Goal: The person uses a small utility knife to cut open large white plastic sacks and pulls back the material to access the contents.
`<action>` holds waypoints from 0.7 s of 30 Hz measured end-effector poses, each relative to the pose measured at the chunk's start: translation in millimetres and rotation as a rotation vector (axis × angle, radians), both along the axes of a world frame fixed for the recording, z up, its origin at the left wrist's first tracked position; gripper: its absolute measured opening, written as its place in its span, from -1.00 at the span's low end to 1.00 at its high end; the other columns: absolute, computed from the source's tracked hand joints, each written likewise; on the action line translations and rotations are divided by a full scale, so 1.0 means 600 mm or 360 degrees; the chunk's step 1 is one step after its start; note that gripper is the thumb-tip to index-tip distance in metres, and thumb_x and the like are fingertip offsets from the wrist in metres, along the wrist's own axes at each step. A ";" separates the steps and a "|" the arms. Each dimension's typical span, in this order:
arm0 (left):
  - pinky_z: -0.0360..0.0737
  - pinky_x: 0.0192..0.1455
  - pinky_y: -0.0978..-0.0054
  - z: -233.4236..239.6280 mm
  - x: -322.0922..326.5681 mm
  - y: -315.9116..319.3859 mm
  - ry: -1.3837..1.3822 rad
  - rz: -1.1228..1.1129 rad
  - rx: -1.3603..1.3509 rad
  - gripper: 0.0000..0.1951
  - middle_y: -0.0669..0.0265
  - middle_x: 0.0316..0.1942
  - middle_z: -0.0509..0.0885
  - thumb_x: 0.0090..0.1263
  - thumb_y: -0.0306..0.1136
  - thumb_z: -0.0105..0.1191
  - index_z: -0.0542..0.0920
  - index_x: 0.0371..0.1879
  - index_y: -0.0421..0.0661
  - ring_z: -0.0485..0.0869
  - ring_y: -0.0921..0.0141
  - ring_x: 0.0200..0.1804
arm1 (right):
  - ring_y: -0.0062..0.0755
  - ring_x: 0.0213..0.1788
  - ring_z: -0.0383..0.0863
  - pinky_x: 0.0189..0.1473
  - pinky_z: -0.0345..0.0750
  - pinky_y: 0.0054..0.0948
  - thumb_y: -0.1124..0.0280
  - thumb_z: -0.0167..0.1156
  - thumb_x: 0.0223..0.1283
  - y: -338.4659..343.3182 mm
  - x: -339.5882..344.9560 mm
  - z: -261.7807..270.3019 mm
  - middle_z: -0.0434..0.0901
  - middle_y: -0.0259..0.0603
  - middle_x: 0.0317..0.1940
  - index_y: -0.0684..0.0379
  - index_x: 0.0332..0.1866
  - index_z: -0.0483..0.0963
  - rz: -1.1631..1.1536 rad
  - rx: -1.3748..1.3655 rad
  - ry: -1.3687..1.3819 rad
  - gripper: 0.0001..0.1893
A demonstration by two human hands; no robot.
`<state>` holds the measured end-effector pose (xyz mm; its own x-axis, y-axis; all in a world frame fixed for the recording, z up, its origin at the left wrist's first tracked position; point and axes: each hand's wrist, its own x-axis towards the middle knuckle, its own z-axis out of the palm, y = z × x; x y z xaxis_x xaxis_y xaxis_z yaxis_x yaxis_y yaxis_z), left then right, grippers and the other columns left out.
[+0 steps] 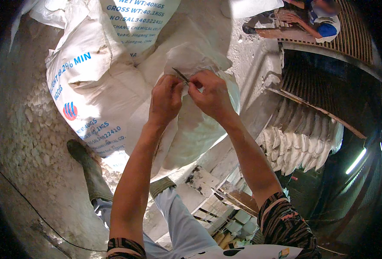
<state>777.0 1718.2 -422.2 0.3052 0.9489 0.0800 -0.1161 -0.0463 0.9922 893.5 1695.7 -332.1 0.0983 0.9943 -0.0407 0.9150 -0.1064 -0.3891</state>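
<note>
A large white woven sack (113, 84) with blue print slumps in front of me, and part of it bears a red round mark. Near its upper right, my right hand (210, 92) pinches a thin, dark, pointed tool (180, 74), whose tip points up and left. Whether this is a blade or a needle I cannot tell. Just left of the tool, my left hand (166, 97) has its fingertips closed on a fold of the sack's pale material. The fingertips of both hands nearly meet.
White lumps and powder (48, 129) cover the ground at left, beside my dark boot (84, 165). A thin cable (32, 207) runs across lower left. At upper right a person (323, 22) sits by slatted boards (356, 29). Stacked sacks (294, 149) stand at right near a lit tube lamp (356, 161).
</note>
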 end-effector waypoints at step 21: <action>0.48 -0.33 0.39 0.038 0.003 -0.036 0.0039 0.0046 -0.0643 -0.92 0.12 -0.50 0.59 0.24 -0.49 0.04 0.53 -0.39 -0.25 0.57 0.26 -0.44 | -0.49 -0.36 0.54 -0.32 0.49 -0.48 0.42 0.22 0.07 -0.070 -0.013 0.026 0.52 -0.28 -0.44 0.26 -0.39 0.49 -0.1346 -0.0026 0.1111 -0.87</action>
